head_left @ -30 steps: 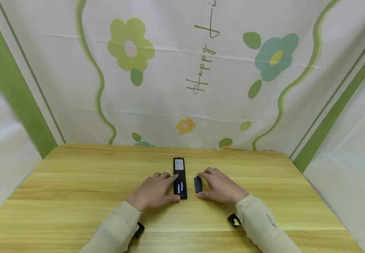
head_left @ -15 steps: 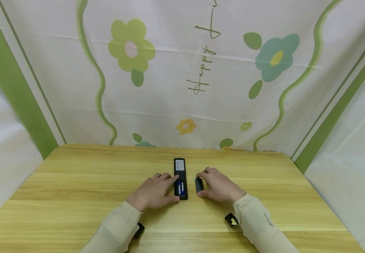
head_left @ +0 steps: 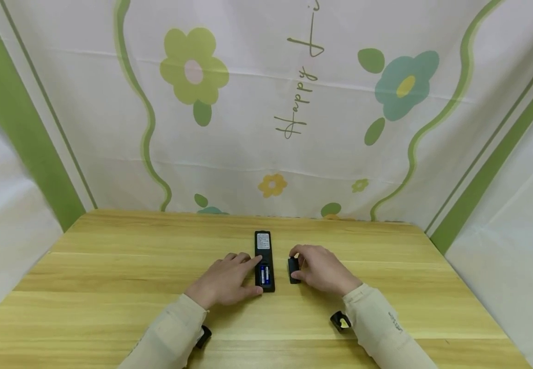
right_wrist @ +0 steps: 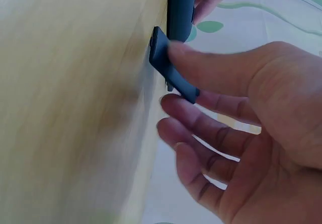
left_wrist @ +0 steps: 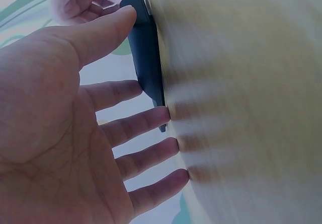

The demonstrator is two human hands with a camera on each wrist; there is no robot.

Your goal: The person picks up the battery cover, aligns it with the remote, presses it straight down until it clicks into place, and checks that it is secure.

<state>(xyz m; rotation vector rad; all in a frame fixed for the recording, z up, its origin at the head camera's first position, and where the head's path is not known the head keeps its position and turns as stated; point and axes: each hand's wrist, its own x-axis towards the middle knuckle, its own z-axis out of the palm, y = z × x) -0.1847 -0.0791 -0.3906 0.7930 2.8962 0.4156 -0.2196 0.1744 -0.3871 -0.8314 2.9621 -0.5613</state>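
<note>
A black remote control (head_left: 263, 248) lies back side up on the wooden table, its battery bay uncovered with blue-and-white batteries (head_left: 265, 275) inside. My left hand (head_left: 227, 279) rests against it from the left, index fingertip on its back and thumb near its lower end. In the left wrist view the left fingers (left_wrist: 146, 126) are nearly straight, the others touching the tabletop. Just right of the remote, my right hand (head_left: 324, 269) pinches the dark battery cover (right_wrist: 173, 68) by thumb and index finger. The cover is tilted in the right wrist view, the remaining fingers loosely bent below it.
The wooden table (head_left: 132, 246) runs back to a white cloth wall (head_left: 243, 143) printed with flowers and green lines. Dark wrist-worn pieces (head_left: 340, 321) show beside the sleeves near the front.
My right thumb has shifted from the battery cover's near end up along it, and the cover has tilted and moved slightly right. My left hand stays on the remote.
</note>
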